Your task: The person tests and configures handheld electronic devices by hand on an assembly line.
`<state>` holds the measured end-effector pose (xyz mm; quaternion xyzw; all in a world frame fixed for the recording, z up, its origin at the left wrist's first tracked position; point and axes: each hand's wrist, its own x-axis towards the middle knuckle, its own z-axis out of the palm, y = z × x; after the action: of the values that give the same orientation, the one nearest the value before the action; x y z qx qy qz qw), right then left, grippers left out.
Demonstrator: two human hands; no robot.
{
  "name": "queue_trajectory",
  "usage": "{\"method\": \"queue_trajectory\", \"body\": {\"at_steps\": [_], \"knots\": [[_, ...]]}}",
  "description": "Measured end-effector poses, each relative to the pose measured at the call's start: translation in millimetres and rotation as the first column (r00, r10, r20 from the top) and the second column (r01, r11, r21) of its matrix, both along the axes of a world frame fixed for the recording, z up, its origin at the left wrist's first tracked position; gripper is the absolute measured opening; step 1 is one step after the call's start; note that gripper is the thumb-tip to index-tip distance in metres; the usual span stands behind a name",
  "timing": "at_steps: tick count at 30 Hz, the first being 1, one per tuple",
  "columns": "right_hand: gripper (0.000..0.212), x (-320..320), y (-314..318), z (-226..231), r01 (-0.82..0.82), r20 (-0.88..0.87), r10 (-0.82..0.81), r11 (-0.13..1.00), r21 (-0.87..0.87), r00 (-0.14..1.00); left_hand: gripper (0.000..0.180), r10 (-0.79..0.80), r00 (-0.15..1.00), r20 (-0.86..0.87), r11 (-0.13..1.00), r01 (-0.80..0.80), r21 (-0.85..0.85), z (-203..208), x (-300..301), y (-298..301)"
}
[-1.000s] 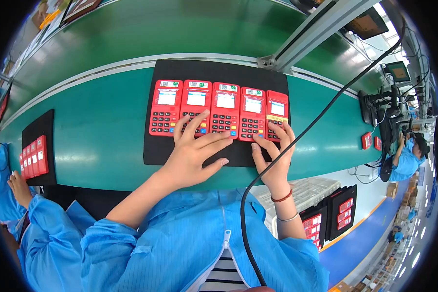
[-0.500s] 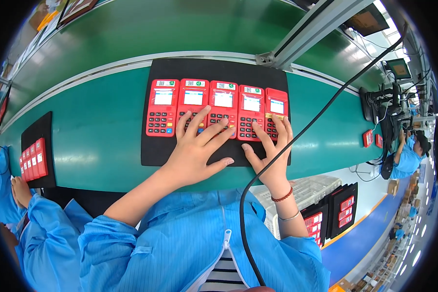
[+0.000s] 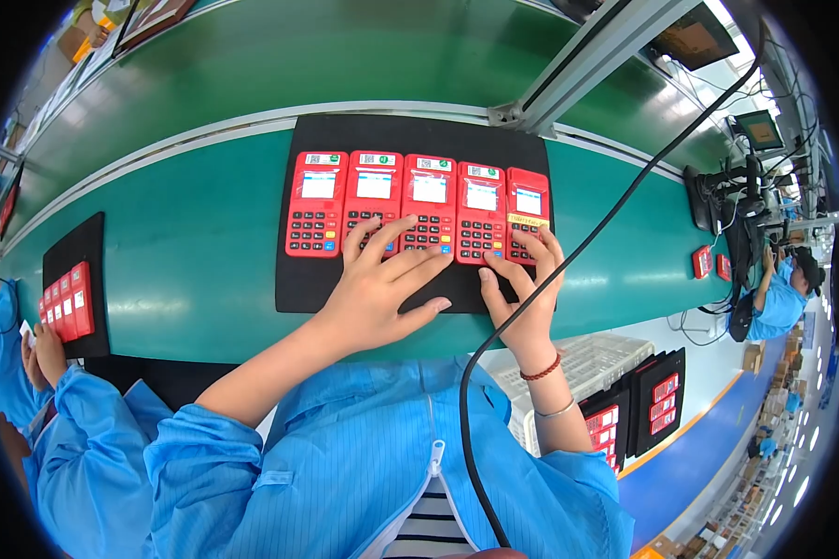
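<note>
Several red handheld payment terminals [image 3: 429, 191] with lit screens and black keypads lie side by side in a row on a black mat [image 3: 373, 293]. My left hand [image 3: 371, 293] is spread with the fingertips on the lower keypads of the second and third terminals from the left. My right hand [image 3: 529, 312] is open, its fingers bent over the lower keys of the two rightmost terminals. The far-right terminal [image 3: 529, 197] has a yellow strip under its screen, partly behind my fingers. Neither hand grips anything.
A black cable [image 3: 615, 210] hangs across the view, passing over my right hand. A metal post [image 3: 578, 70] stands at the bench's back rail. At the left, a co-worker's hands [image 3: 45, 356] are by another mat of red terminals [image 3: 68, 303]. A pale crate [image 3: 597, 359] stands below right.
My fingers have drawn slightly toward me, lower on the keypads, and my right fingers are more bent. The co-worker's hands have moved, and a small white piece now shows by them.
</note>
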<state>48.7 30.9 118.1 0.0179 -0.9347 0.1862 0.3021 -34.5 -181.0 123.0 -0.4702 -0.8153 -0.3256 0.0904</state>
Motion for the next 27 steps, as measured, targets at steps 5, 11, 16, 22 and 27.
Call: {"method": "queue_trajectory", "body": {"at_steps": [5, 11, 16, 22, 27], "knots": [[0.024, 1.2, 5.9, -8.2, 0.008, 0.021, -0.007, 1.0, -0.03, 1.0, 0.042, 0.001, 1.0, 0.028, 1.0, -0.001, 0.002, -5.7, 0.0, 4.9], [0.045, 8.0, 25.4, -5.8, 0.265, -0.038, -0.265, 0.964, -0.014, 0.963, 0.038, 0.323, 0.944, 0.066, 0.919, -0.33, 0.215, 9.9, -5.5, -43.9], [0.051, 15.6, 33.2, -4.5, 0.349, 0.229, -0.288, 0.885, -0.308, 0.93, 0.064, 0.385, 0.692, 0.611, 0.864, -0.503, 0.025, 2.0, -29.2, -102.4], [0.07, 3.7, 40.0, -3.7, 0.415, 0.372, -0.19, 0.496, -0.762, 0.909, 0.074, 0.168, 0.476, 0.863, 0.823, -0.549, 0.143, 5.3, -60.3, -108.7], [0.061, 29.1, 42.5, 55.9, 0.325, 0.318, 0.084, -0.086, -0.942, 0.944, 0.054, 0.048, 0.278, 0.96, 0.946, -0.322, 0.046, 50.8, -96.2, -107.9]]}}
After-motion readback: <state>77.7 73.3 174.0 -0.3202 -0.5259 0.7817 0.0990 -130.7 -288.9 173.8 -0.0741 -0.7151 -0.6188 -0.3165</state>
